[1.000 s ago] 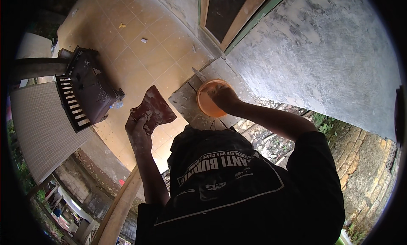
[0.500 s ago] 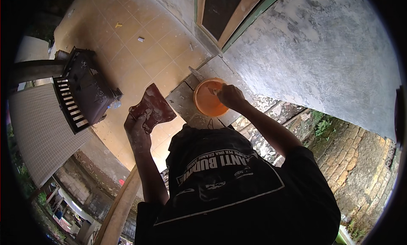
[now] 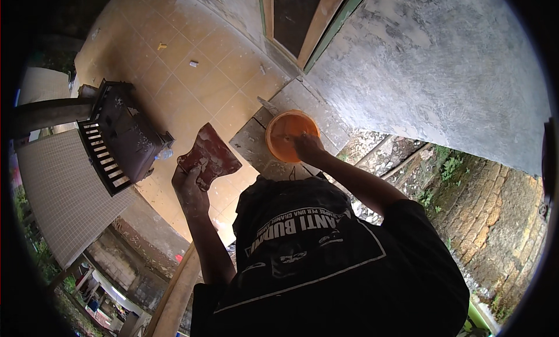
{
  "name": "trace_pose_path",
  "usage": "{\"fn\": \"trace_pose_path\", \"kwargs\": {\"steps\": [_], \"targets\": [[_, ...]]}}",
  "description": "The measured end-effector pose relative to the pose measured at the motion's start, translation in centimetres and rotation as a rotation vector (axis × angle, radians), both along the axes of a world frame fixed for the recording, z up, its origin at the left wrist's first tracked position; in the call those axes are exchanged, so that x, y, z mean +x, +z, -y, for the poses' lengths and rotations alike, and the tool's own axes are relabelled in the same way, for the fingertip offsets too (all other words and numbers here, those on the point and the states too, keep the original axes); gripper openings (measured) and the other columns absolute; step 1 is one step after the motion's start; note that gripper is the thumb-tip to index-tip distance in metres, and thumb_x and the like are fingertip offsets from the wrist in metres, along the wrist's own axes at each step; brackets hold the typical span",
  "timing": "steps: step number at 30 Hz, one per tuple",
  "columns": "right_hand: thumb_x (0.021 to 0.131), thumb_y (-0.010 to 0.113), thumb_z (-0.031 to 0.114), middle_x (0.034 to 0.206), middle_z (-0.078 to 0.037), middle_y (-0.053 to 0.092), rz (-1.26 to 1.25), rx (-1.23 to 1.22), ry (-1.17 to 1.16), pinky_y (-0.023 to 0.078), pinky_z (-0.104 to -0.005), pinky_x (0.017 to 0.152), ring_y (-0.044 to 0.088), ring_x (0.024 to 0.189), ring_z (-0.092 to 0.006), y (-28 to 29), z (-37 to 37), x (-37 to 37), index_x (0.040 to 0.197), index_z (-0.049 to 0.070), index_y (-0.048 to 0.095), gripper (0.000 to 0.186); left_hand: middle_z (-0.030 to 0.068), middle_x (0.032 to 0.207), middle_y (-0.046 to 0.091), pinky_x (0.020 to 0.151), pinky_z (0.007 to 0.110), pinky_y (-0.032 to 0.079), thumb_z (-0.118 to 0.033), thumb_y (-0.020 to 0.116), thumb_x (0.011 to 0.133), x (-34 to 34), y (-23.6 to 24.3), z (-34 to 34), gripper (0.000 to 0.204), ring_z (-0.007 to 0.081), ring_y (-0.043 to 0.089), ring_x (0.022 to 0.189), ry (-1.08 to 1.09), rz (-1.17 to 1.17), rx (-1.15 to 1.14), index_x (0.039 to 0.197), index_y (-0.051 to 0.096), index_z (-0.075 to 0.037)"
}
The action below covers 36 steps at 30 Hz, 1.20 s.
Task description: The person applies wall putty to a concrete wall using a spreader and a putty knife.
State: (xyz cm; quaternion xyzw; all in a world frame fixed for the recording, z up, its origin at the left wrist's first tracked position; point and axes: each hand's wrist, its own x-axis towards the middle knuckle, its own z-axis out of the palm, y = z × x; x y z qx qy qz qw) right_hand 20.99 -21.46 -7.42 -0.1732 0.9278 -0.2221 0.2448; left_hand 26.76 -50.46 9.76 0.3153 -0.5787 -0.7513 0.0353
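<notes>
My left hand [image 3: 188, 182] grips a dark red, irregularly shaped flat piece [image 3: 208, 155] smeared with pale material, held left of the bucket. My right hand [image 3: 308, 147] reaches into the orange bucket [image 3: 282, 126], fingers closed; what they hold is too dark and small to make out. The bucket stands on a grey slab [image 3: 246, 145] beside the tiled floor. A narrow grey piece [image 3: 266, 104] lies at the slab's far edge, just beyond the bucket.
At left are a dark cushioned bench [image 3: 125, 133] and a gridded sheet [image 3: 64, 191]. Small objects lie on the tan tiles [image 3: 186, 40]. A patchy grey wall [image 3: 425, 75] and door frame [image 3: 314, 28] are at right, with rubble, plants and weathered ground [image 3: 477, 220] below the wall.
My right hand has moved down from the bucket's right rim into its lower part. The view has shifted slightly. My left hand still holds the red piece.
</notes>
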Motion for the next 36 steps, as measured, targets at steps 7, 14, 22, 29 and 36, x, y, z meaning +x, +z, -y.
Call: {"fn": "trace_pose_path", "kwargs": {"steps": [7,14,22,29,36], "targets": [[0.086,0.053,0.016,0.079,-0.022,0.065,-0.006,0.084,-0.167,0.054,-0.0453,0.064,0.066,0.079,-0.0351,1.1,-0.5,-0.5,0.091,0.001,0.064,0.019,0.0172,0.107,0.058,0.083,0.033,0.054,-0.007,0.053,0.076,0.9,-0.3,0.5,0.036,0.0243,0.06,0.095,-0.025,-0.035,-0.005,0.108,0.054,0.009],[0.086,0.048,0.012,0.077,-0.02,0.065,-0.044,-0.153,-0.201,0.051,-0.0475,0.066,0.064,0.074,-0.0373,-1.2,-1.2,-0.8,0.092,0.004,0.065,0.019,0.0169,0.105,0.058,0.08,0.032,0.054,-0.01,0.053,0.077,0.9,-0.1,1.0,0.036,0.0233,0.059,0.093,-0.056,-0.026,-0.133,0.107,0.054,0.009],[0.085,0.05,0.008,0.074,-0.019,0.065,-0.004,-0.081,0.023,0.052,-0.046,0.064,0.065,0.071,-0.0359,-2.3,-0.2,1.1,0.11,0.004,0.062,0.028,0.0149,0.104,0.058,0.083,0.033,0.053,-0.008,0.055,0.075,1.0,-0.8,1.3,0.033,0.023,0.058,0.094,-0.008,-0.057,-0.022,0.105,0.055,0.005],[0.083,0.056,0.014,0.075,-0.018,0.066,-0.164,0.105,-0.055,0.054,-0.0431,0.065,0.067,0.074,-0.0321,-0.3,1.8,-0.8,0.096,0.007,0.065,0.017,0.015,0.105,0.058,0.084,0.034,0.053,-0.007,0.055,0.074,1.0,0.0,0.4,0.035,0.0242,0.058,0.096,0.011,-0.031,-0.016,0.107,0.054,0.005],[0.081,0.063,0.019,0.075,-0.017,0.065,-0.029,0.078,0.085,0.054,-0.0427,0.065,0.066,0.075,-0.0339,-0.4,-0.3,-2.5,0.101,0.005,0.057,0.025,0.0141,0.104,0.058,0.082,0.032,0.053,-0.009,0.055,0.074,1.8,-0.7,1.0,0.034,0.0222,0.058,0.094,0.059,-0.029,-0.035,0.106,0.055,0.005]]}}
